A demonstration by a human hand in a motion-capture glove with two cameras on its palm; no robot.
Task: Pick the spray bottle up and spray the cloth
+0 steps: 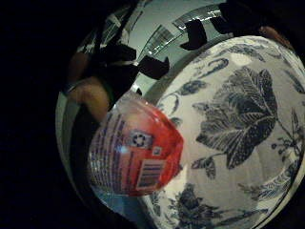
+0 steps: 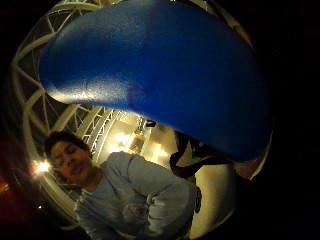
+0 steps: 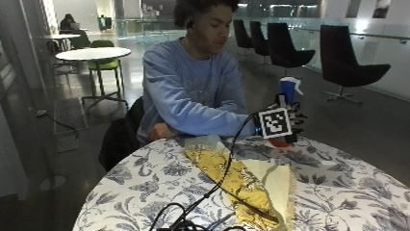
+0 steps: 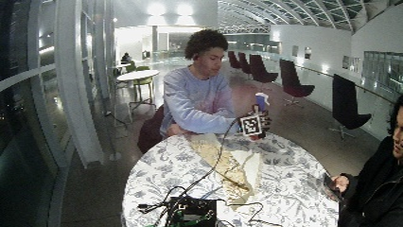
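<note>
Black-gloved right hand (image 3: 289, 120) grips the blue-headed clear spray bottle w/ red base (image 3: 286, 108), lifted above table's far edge. Yellow patterned cloth (image 3: 247, 183) lies mid-table; should aim nozzle down at it before squeezing.

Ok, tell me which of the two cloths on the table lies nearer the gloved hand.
The plain pale yellow cloth lies nearer the gloved right hand; the patterned yellow cloth lies farther, toward the bare hand.

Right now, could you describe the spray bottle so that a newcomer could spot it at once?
Start at the round table with the blue floral covering, where a yellow cloth lies. At its far edge, the gloved right hand holds the spray bottle upright above the tabletop. It alone has a blue-and-white trigger head and red base.
</note>
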